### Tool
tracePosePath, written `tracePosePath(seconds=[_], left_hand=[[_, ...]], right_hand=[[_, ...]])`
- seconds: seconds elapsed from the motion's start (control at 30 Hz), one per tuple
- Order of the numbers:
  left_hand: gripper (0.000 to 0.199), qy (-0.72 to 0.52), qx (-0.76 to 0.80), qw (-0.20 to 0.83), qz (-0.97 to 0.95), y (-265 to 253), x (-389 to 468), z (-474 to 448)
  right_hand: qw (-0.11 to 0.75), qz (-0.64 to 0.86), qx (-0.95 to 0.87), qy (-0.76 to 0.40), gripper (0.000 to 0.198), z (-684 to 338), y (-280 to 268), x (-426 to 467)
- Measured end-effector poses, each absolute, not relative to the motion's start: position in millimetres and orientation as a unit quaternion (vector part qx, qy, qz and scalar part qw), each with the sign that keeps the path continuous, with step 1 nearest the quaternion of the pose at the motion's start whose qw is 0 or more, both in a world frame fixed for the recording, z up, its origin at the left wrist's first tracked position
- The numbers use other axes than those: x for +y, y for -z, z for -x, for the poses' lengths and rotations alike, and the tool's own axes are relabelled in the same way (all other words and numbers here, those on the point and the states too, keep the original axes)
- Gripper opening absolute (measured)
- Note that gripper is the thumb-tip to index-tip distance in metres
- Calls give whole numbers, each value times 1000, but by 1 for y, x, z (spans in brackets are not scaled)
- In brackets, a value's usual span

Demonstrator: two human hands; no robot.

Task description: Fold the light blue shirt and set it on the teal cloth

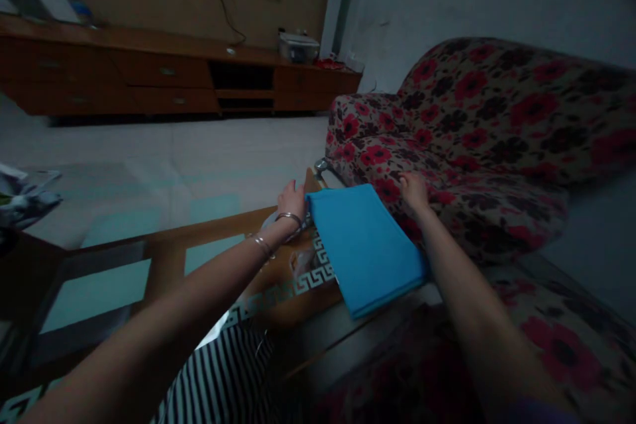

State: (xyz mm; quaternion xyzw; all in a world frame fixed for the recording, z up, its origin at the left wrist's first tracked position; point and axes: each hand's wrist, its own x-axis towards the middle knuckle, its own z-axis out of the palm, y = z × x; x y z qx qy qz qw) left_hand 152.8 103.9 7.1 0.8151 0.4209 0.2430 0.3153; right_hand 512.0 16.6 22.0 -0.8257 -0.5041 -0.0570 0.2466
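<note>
A flat blue folded cloth [368, 245] hangs tilted over the end of the table, its layers showing along the near edge. My left hand [292, 200], with bangles at the wrist, grips the cloth's far left corner. To the right of the cloth, my right hand [414, 191] is held up with its fingers curled in and no object showing in them. Between that hand and the cloth's far right corner there is a gap. The right forearm passes close to the cloth's right edge.
Below my hands is a wooden table [169, 238] with glass panels and a key pattern. A floral sofa [447, 119] stands to the right. Across the floor is a low wooden cabinet [149, 73] carrying a clear plastic box [299, 48]. A crumpled bag [30, 202] is at the left.
</note>
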Motion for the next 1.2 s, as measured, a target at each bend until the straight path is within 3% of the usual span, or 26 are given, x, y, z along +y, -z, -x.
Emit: tracePosePath(seconds=[0.2,0.4,0.57,0.8,0.97,1.1,1.2], left_hand=[[50,-140,300,208,-920,6,-43,-152],[40,-73,257,111,-957,13,-148,-144],[22,-40,287,72,-955,13,-156,-144],[25,-49,310,58,-948,7,-151,-140],[24,-52,283,60,-956,12,-157,-136],[25,-9,307,103,-946,11,-171,-125],[26,-72,302,145,-939,-12,-190,-90]], right_hand=[[170,813,-557,2,33,-483,-33,-124],[171,902,-394,-32,32,-448,15,-204],[201,924,-321,-60,32,-444,28,-213],[230,915,-328,-35,32,-441,27,-216],[198,919,-338,-29,30,-433,23,-223],[151,909,-379,85,33,-419,32,-233],[146,865,-452,162,38,-411,53,-237]])
